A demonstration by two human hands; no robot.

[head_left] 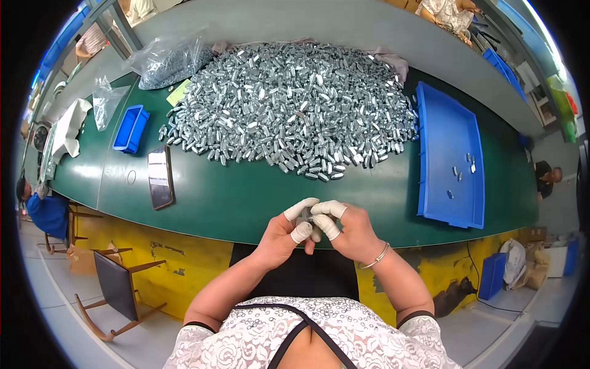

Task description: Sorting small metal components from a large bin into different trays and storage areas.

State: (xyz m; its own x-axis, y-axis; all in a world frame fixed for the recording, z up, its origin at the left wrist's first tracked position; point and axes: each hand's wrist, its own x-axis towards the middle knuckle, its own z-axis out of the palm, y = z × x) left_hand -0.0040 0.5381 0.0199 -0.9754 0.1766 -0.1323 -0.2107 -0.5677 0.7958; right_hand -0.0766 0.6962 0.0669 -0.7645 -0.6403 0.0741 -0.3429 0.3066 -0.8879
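Note:
My left hand (281,238) and my right hand (354,235) meet just over the front edge of the green table, white finger cots on thumbs and fingers. Both are closed, fingertips pinched together around a small grey metal piece (305,215) that is mostly covered. Beyond them spreads a large heap of short silvery metal pieces (289,104), elongated and faceted. To the right lies a shallow blue tray (439,206) with several similar metal pieces (455,171) in it.
A phone (161,178) and a small blue bin (131,129) lie on the green table (209,197) at left. Behind them is a clear bag of small parts (172,64). A grey partition (344,24) runs along the back. Other people sit farther off; a chair (117,286) stands lower left.

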